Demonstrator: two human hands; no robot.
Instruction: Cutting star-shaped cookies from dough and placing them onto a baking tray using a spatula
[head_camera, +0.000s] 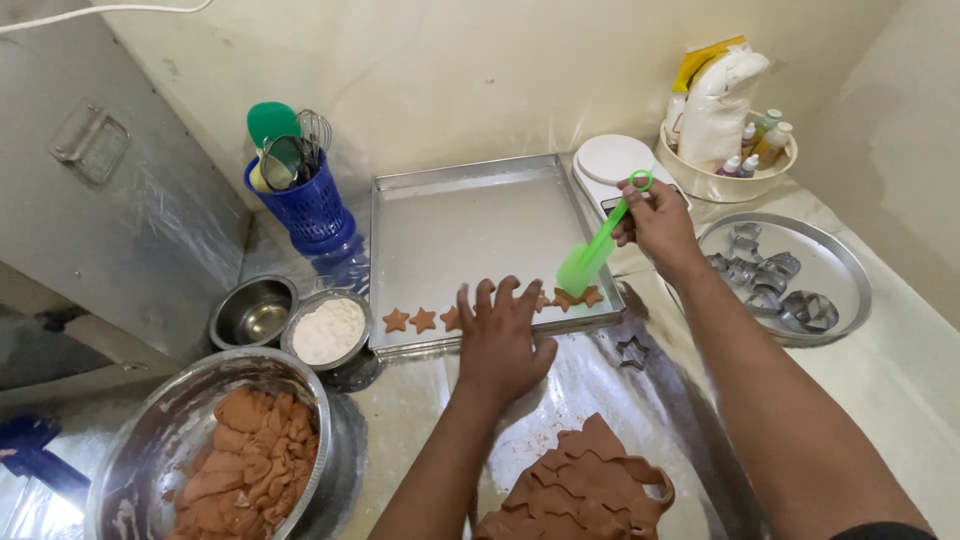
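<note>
- The right hand (658, 222) has its fingers clamped on the handle of a green spatula (597, 245), blade slanting down onto a star-shaped cookie (577, 297) in the baking tray (470, 205).
- The left hand (500, 335) lies flat at the tray's near edge, fingers spread apart, holding nothing; its fingertips cover part of the cookie row.
- More star cookies (410, 320) lie just left of those fingertips.
- Rolled brown dough (585, 490) with cut-outs sits below the left wrist.
- A star cutter (632, 351) rests on the counter between the two forearms.
</note>
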